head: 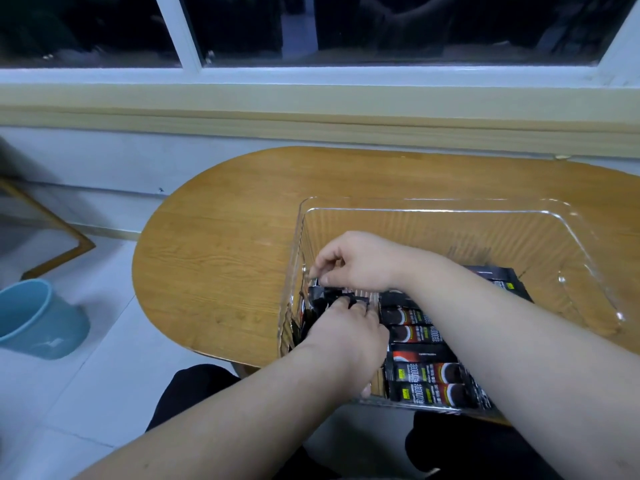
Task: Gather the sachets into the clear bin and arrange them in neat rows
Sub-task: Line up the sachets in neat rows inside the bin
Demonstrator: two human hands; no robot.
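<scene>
The clear bin (pixel 450 216) stands on the wooden table (pixel 225 244), at its near right part. Several black sachets (pixel 426 372) lie side by side in a row along the bin's near side. Both hands reach into the bin's left end. My right hand (pixel 356 261) pinches the top of a black sachet (pixel 320 294) near the bin's left wall. Just below it, my left hand (pixel 346 332) has its fingertips curled on the ends of the same cluster of sachets. More sachets beneath the hands are hidden.
A light blue bucket (pixel 38 320) stands on the tiled floor at the left. A framed panel (pixel 41 230) leans against the wall behind it. The window sill (pixel 311 98) runs along the far side of the table. My dark-trousered legs (pixel 194 389) are under the table's near edge.
</scene>
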